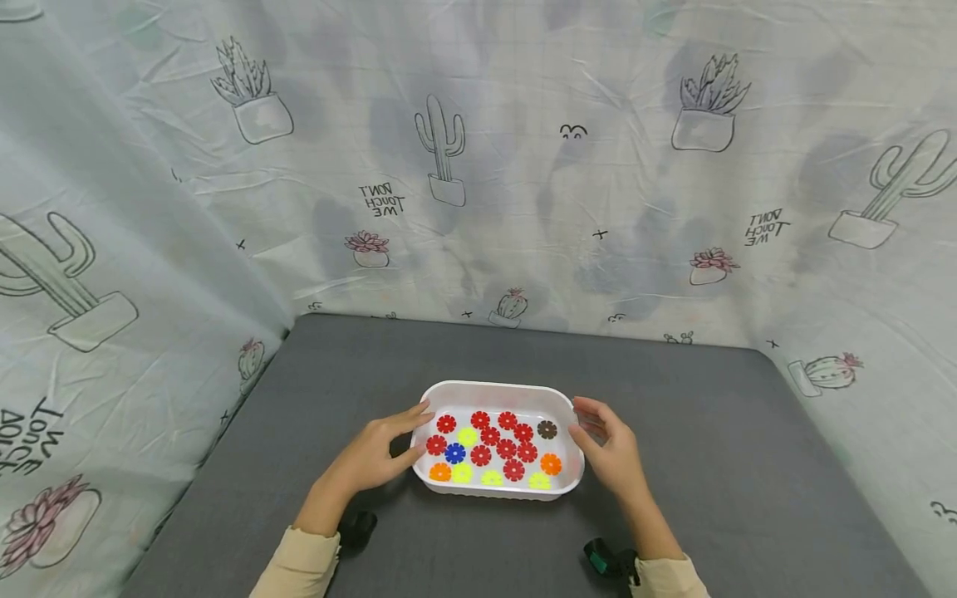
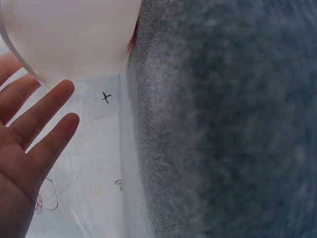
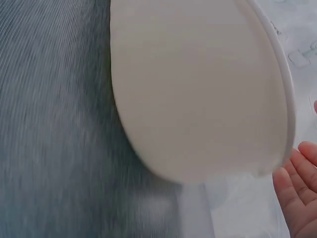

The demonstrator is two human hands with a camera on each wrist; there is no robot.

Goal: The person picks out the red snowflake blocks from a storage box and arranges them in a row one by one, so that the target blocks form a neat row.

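A white tray (image 1: 499, 391) sits on the grey table (image 1: 710, 432) between the two hands; the left hand (image 1: 374, 455) lies against its left end, fingers spread and nearly straight, fingertips at the rim and side wall, not curled round anything; the right hand (image 1: 609, 448) stands just off the tray's right end, fingers loosely bent toward the rim, and whether they touch it cannot be told from the head view; the right wrist view shows only fingertips (image 3: 297, 188) beside the tray's pale wall, with no grip to be seen. Inside the tray, between the hands, lie flat flower-shaped discs (image 1: 493, 448), mostly red, with some yellow, orange, one blue and one dark brown; they lie loose in a single layer, none joined and none lifted out. As a judgement, the work is at its very start: the tray is being steadied or placed, the discs are untouched, and everything to do with them is left. A cactus-print cloth (image 1: 478, 166) hangs beyond the hands.
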